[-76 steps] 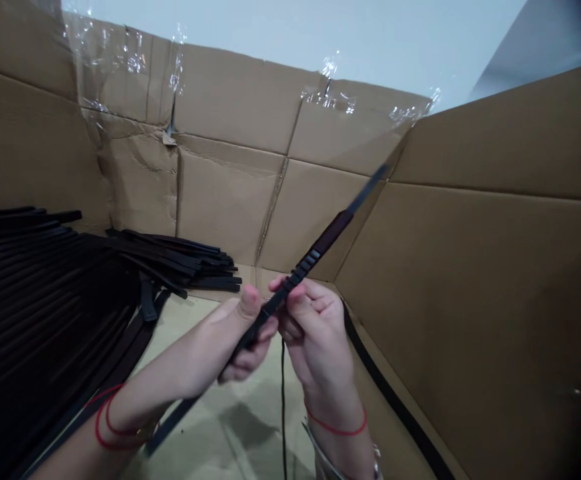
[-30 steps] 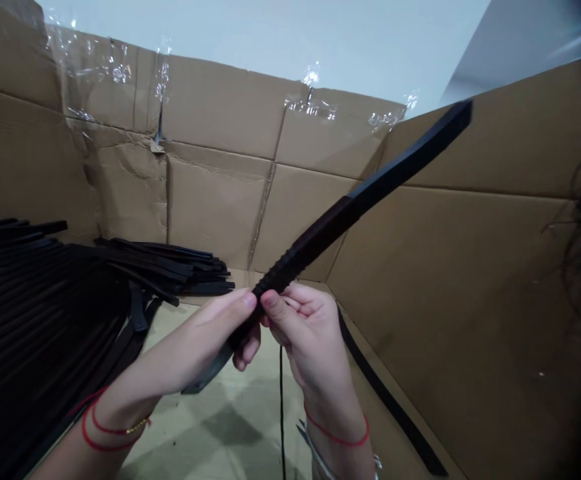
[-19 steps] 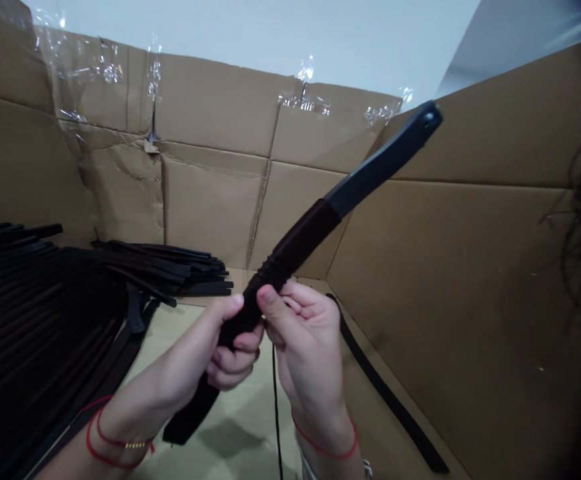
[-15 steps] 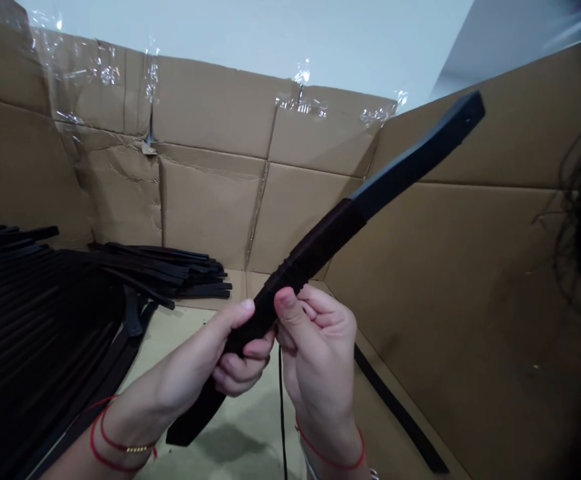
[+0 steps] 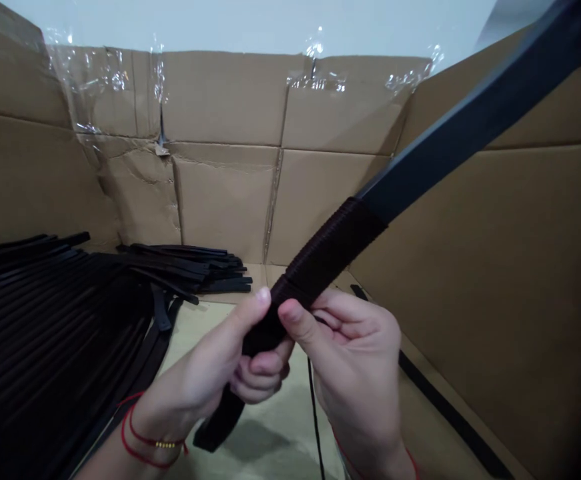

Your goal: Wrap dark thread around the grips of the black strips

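Observation:
A long, slightly curved dark bar (image 5: 463,133) runs slantwise from the lower middle to the upper right corner, where its tip leaves the picture. Tight turns of dark brown cord (image 5: 337,243) cover its middle stretch. My left hand (image 5: 245,357) is closed round the lower part, its thumb lying along the top. At the lower end of the wrapping, my right hand (image 5: 353,360) pinches with thumb against fingers, apparently on the cord at the bar's edge. A loose length of cord (image 5: 314,413) hangs below that hand.
Many similar dark strips (image 5: 45,327) lie stacked at the left, with a smaller pile (image 5: 195,267) behind them. Taped cardboard walls (image 5: 225,193) enclose the work surface (image 5: 270,460). Another dark strip (image 5: 450,410) lies along the right wall.
The bar has come closer, and its upper end has swung up to the right, out of view. Both hands appear further right, still on the bar and cord.

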Action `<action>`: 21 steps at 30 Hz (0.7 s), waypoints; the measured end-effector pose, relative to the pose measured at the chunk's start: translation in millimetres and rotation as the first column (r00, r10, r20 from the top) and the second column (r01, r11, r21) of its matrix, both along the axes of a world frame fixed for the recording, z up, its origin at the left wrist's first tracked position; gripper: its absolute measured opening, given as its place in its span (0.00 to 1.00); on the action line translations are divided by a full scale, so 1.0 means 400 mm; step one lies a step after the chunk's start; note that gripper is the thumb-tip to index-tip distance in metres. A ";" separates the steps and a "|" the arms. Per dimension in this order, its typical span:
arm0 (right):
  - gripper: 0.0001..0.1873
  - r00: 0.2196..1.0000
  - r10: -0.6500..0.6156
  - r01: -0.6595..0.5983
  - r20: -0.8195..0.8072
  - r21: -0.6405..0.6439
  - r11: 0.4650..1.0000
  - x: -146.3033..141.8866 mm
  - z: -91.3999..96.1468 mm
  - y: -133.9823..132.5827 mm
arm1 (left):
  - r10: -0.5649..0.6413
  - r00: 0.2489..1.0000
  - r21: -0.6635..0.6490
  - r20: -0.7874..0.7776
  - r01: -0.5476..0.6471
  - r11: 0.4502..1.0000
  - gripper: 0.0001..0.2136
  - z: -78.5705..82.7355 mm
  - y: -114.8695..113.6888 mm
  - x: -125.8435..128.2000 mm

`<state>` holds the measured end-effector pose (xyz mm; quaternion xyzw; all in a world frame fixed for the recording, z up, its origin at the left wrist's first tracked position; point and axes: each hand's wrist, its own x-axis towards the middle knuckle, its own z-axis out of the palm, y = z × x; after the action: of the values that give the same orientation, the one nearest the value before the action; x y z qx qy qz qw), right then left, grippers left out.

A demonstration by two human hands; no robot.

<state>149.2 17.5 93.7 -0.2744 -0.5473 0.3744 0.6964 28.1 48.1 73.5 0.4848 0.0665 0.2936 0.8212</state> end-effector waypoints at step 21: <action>0.05 0.998 -0.058 0.058 0.006 -0.036 0.998 -0.037 -0.008 -0.027 | 0.021 0.999 -0.061 -0.047 -0.023 0.998 0.26 0.005 -0.009 -0.013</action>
<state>134.6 6.8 90.5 -0.3036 -0.5341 0.3630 0.7005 22.9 44.6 75.5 0.4649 0.0998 0.2892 0.8308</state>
